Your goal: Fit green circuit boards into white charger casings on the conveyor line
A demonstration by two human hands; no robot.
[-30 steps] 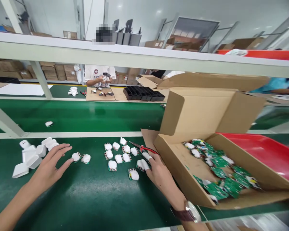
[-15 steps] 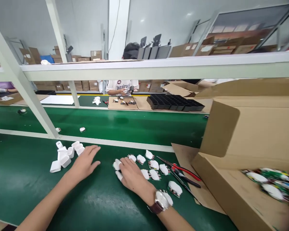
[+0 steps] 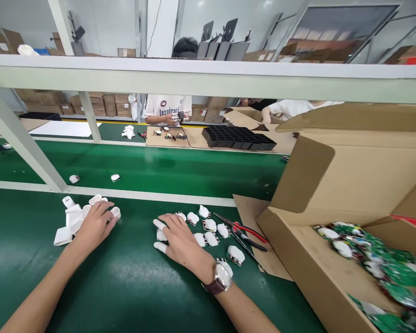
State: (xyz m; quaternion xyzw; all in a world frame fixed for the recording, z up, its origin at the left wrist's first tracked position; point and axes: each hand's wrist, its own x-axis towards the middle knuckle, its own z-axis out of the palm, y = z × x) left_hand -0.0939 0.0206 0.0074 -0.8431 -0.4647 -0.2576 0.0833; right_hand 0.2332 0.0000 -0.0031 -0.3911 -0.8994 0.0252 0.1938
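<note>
My left hand reaches over a heap of white plastic housings. Its fingers are slightly bent and apart, and one white housing stands just beside the fingertips. Flat above the green bench, my right hand has its fingers spread, with white finger cots on thumb and forefinger. Between these two fingertips sits a small circuit board with a white pad, partly hidden; whether they press on it is hard to see. More white-padded circuit boards lie in loose rows beside and under this hand.
Pliers with red and black handles and tweezers lie by a cardboard sheet. At right stands an open cardboard box holding circuit boards. A white frame crosses ahead. Beyond the belt, a person handles a dark object.
My left hand has moved left onto the white housings. My right hand's fingers have spread wider around the small board. The view has shifted, showing more of the box's contents.
</note>
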